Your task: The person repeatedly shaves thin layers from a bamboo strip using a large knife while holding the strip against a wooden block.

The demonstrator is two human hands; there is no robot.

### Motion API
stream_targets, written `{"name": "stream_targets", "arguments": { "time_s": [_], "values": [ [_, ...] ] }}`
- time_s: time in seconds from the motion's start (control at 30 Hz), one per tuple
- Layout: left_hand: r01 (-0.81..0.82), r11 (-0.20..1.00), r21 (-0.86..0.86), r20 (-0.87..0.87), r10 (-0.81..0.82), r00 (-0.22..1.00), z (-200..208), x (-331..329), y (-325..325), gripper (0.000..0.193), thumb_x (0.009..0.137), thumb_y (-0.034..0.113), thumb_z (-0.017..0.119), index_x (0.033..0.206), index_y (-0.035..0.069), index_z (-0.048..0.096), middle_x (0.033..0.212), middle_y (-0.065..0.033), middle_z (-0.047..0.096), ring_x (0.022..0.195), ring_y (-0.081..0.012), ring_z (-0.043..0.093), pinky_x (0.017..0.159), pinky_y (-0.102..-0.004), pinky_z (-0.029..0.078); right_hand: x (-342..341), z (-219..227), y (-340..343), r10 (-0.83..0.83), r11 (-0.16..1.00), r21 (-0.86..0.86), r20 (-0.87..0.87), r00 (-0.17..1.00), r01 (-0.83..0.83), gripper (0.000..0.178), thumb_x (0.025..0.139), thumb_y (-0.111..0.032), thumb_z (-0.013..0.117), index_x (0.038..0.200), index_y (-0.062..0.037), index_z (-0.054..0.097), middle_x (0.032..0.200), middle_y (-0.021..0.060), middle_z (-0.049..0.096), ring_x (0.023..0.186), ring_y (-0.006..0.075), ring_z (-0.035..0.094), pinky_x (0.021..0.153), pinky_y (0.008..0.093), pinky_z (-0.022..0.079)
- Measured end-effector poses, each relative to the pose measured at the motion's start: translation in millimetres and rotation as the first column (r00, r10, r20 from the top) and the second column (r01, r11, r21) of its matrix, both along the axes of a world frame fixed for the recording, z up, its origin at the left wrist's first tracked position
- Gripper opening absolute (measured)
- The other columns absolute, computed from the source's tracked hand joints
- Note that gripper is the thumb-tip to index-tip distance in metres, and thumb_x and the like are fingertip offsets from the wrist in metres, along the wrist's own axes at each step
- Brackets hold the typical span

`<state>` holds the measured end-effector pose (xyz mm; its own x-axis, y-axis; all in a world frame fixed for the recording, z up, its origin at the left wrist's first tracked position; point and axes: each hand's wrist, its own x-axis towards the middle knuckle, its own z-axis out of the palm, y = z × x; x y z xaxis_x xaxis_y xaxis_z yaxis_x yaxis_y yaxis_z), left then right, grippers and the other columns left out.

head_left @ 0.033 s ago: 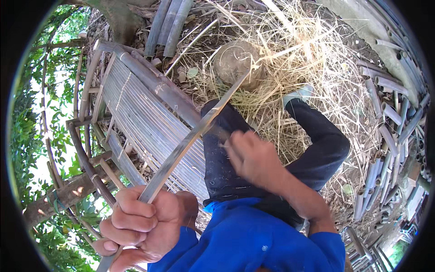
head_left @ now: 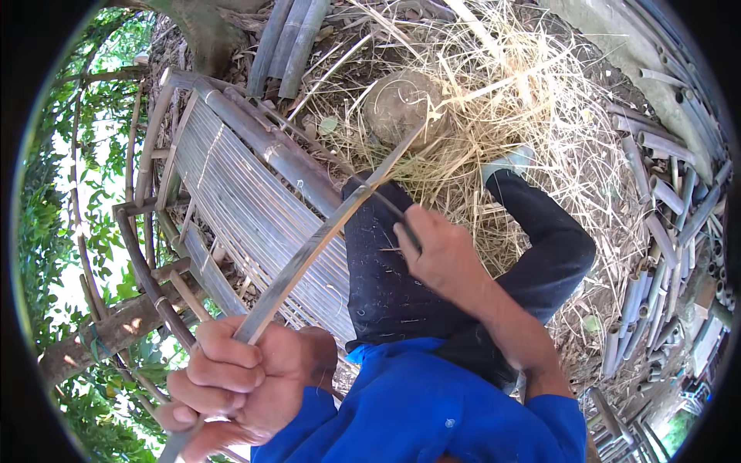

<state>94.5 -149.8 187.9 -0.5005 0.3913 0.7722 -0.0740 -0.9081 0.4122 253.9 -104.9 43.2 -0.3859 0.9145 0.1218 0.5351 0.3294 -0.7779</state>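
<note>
My left hand (head_left: 239, 386) is closed round the near end of a long, flat bamboo strip (head_left: 301, 266). The strip slants up and away to the right, over my left thigh, and its far tip overlaps a round brown stump or stone (head_left: 405, 108). In my right hand (head_left: 444, 255), over my lap, is a knife (head_left: 392, 205) with fingers wrapped round its dark handle. Its thin blade points up and left and meets the strip at about the middle of its length; part of the blade blends into the strip.
A slatted bamboo bench (head_left: 247, 193) stands on my left, beside my leg. Pale shavings (head_left: 532, 85) cover the ground ahead. Cut bamboo poles (head_left: 289, 50) lie at the far left, and many bamboo pieces (head_left: 664, 193) are piled along the right. Green foliage (head_left: 62, 270) borders the left.
My right hand has shifted a little forward, and the blade, blurred before, now shows against the strip. My left hand and the strip have hardly moved.
</note>
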Motion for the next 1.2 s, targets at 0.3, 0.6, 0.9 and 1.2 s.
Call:
{"name": "stream_targets", "arguments": {
  "time_s": [0.3,0.6,0.9,1.2],
  "values": [
    [-0.111,0.994,-0.012,0.058,0.112,0.992,14.7,-13.5,1.5,0.043,0.101,0.044,0.058,0.087,0.004,0.052,0.060,0.0022,0.039,0.044,-0.0086,0.031,0.043,-0.0254,0.024,-5.1,-37.2,4.6,-0.093,0.995,0.038,-0.044,0.995,0.094,0.013,0.092,-0.017,0.066,0.093,-0.0090,0.057,0.070,0.0115,0.057,0.058,0.0329,0.063,0.050,0.0448,0.054],
    [-0.025,1.000,-0.002,0.050,0.025,0.998,-13.0,-22.8,48.0,0.042,0.098,0.041,0.063,0.081,0.006,0.048,0.060,0.0033,0.039,0.044,-0.0079,0.027,0.043,-0.0251,0.022,29.1,-183.7,85.8,-0.143,0.989,-0.032,0.109,0.984,0.147,0.017,0.094,-0.019,0.063,0.106,-0.0105,0.055,0.072,0.0218,0.062,0.060,0.0420,0.064,0.053,0.0501,0.052],
    [0.039,0.998,-0.052,0.032,-0.038,0.999,-25.3,-56.0,77.2,0.041,0.099,0.042,0.059,0.078,0.009,0.047,0.058,0.0038,0.035,0.047,-0.0093,0.028,0.048,-0.0267,0.025,68.2,-317.3,152.7,-0.229,0.903,-0.291,0.292,0.929,0.315,0.028,0.094,-0.022,0.062,0.116,-0.0093,0.050,0.080,0.0241,0.066,0.077,0.0476,0.065,0.068,0.0558,0.050],
    [-0.188,0.978,-0.091,-0.081,0.181,0.980,26.0,-31.8,57.3,0.034,0.108,0.038,0.046,0.108,0.004,0.047,0.066,0.0007,0.040,0.049,-0.0116,0.035,0.047,-0.0280,0.032,69.2,-175.4,98.5,-0.136,0.898,-0.382,0.232,0.963,0.218,0.027,0.093,-0.020,0.064,0.109,-0.0022,0.050,0.077,0.0271,0.065,0.075,0.0496,0.065,0.066,0.0570,0.049]
  ]
}}
